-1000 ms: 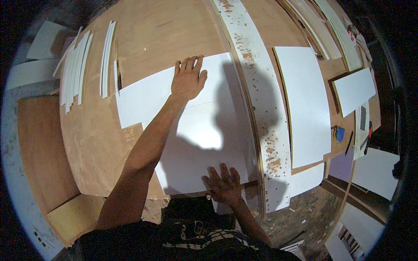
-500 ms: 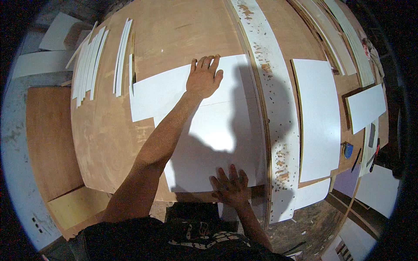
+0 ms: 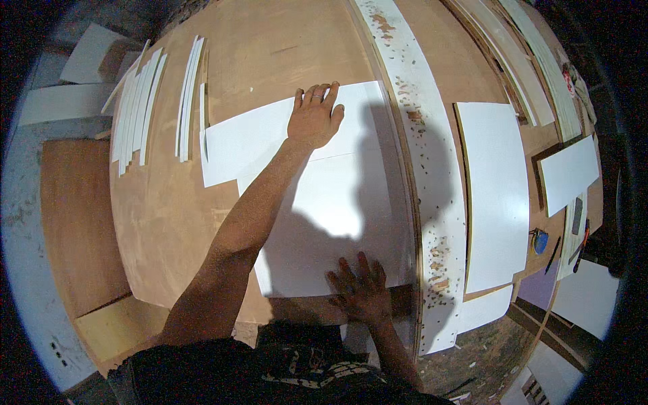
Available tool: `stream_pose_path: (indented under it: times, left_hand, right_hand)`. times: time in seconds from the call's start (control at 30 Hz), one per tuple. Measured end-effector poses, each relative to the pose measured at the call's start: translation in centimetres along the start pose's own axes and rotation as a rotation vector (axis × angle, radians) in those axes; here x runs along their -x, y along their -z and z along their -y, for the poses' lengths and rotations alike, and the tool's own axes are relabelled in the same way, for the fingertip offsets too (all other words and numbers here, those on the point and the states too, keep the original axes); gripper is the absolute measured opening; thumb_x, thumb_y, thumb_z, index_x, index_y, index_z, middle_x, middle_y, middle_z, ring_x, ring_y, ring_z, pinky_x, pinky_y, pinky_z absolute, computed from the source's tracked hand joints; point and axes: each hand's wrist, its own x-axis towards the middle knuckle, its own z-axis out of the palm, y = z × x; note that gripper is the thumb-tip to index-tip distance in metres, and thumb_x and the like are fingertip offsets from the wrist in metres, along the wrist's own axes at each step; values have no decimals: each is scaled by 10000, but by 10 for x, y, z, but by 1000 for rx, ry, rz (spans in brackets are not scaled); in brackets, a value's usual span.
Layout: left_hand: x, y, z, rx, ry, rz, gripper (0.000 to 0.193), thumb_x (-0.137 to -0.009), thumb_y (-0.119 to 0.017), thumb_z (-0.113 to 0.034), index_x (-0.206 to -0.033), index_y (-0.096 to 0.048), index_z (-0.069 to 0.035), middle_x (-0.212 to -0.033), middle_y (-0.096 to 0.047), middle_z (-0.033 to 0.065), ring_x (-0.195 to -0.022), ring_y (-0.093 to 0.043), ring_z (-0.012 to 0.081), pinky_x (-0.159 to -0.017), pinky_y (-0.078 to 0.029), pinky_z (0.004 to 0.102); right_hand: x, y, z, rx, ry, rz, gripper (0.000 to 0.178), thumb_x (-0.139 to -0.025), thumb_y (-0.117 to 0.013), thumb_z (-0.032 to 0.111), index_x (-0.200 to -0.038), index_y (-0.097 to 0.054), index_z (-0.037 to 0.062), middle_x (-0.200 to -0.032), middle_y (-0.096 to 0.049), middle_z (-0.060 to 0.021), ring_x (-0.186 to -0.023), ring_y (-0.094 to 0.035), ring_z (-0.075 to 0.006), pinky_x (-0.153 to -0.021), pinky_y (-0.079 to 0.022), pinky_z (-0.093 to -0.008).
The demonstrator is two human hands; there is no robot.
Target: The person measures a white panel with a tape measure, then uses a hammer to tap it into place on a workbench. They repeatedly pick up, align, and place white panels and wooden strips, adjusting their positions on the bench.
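Note:
My left hand lies palm down with fingers spread on a white panel, its fingertips at the far edge. A second white panel lies against the first on the near side, with a thin seam between them. On the near edge of that second panel rests my right hand, fingers spread and partly in shadow. Both panels lie flat on a brown wooden tabletop. Their right edges run along a long white board with chipped, pitted patches. Neither hand grips anything.
Narrow white strips lie at the left. Right of the long board are a white panel, a smaller white piece, a blue tape measure and a dark pen-like stick. Long strips stretch along the far right.
Both hands and the two white panels have shifted slightly away from me along the long board, relative to the tabletop. The view has also moved a little.

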Motion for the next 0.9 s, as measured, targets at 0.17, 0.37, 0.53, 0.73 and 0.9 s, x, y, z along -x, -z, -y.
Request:
stream_pose_path:
  times: [0.17,0.37,0.53,0.73,0.9]
  left_hand:
    - [-18,-1,10,-21,10,5,614,-1055,-394,-417,-1575,-351,-94,-1540,-442,152,-1453,-376,309,-1237,-208,579]
    - [-38,-5,24,-8,-35,-94,596,-1043,-421,-405,-1548,-404,-90,-1487,-497,160,-1418,-424,321,-1210,-254,587]
    - [-74,-8,44,15,-12,-135,597,-1039,-416,-414,-1548,-412,-102,-1483,-499,164,-1422,-419,325,-1215,-253,570]
    - [-143,-5,80,-40,21,-135,642,-1020,-434,-465,-1558,-398,-118,-1500,-496,164,-1428,-416,341,-1221,-241,563]
    - [-187,-16,109,-60,90,-180,706,-996,-465,-524,-1531,-413,-65,-1467,-516,221,-1403,-451,354,-1216,-244,556]
  right_hand:
    - [-21,7,-8,-47,-24,94,716,-879,-606,662,-1503,-489,332,-1664,-310,-30,-1541,-185,-418,-1199,-185,-668]
    - [-44,16,-16,-80,-34,88,687,-913,-575,628,-1512,-484,304,-1676,-286,-32,-1556,-150,-405,-1223,-122,-649]
    - [-81,29,-28,-30,-16,-28,614,-951,-595,505,-1503,-498,256,-1675,-283,-61,-1554,-155,-410,-1227,-137,-627]
    - [-148,42,-61,-127,15,-13,567,-953,-621,402,-1482,-510,231,-1647,-334,-101,-1540,-228,-394,-1215,-179,-623]
    - [-181,35,-73,-24,40,-272,547,-947,-619,387,-1466,-520,243,-1612,-404,-81,-1519,-307,-348,-1200,-244,-595]
